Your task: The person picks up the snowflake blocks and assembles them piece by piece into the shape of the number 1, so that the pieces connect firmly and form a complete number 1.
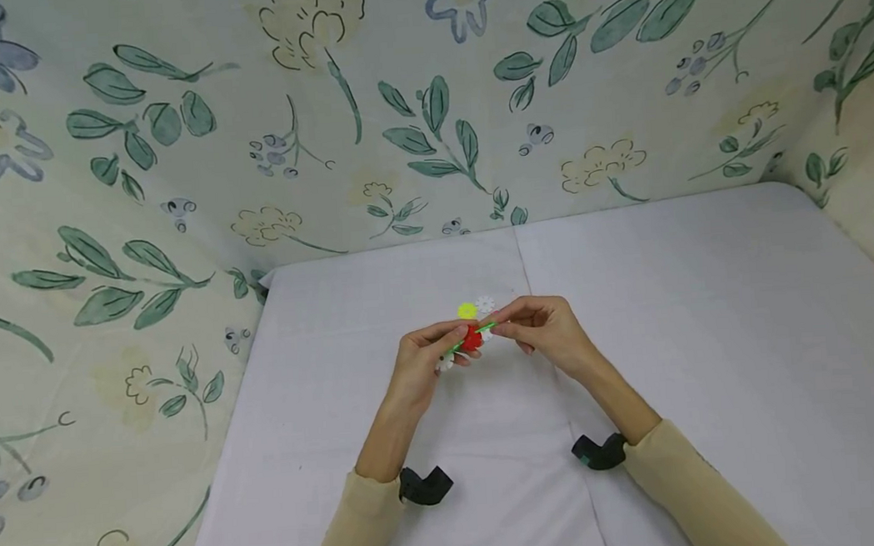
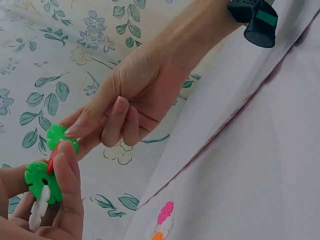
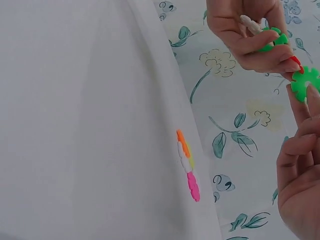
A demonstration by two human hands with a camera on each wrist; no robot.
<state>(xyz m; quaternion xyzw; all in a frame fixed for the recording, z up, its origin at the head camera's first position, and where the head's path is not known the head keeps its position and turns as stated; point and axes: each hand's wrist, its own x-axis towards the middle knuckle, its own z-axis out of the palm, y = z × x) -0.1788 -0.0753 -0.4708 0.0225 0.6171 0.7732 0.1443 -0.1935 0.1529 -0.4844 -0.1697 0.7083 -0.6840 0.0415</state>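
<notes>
My left hand (image 1: 418,362) grips a short chain of notched plastic snowflake discs. In the left wrist view, a white disc (image 2: 39,210) and a green disc (image 2: 40,180) lie within its fingers. A red disc (image 1: 472,338) links that green one to a second green disc (image 2: 59,137). Thumb and fingers of my right hand (image 1: 549,333) pinch this outer green disc, which meets the red one edge to edge. In the right wrist view the joint shows between both hands, with the left fingertips touching the red disc (image 3: 297,63). The fingers partly hide the chain.
Loose discs lie on the white-covered table (image 1: 711,331) just beyond the hands: yellow (image 1: 467,310), white (image 1: 486,304), pink (image 3: 193,187) and orange (image 3: 183,143). Flower-patterned cloth (image 1: 429,140) hangs behind the table. Both wrists carry black devices.
</notes>
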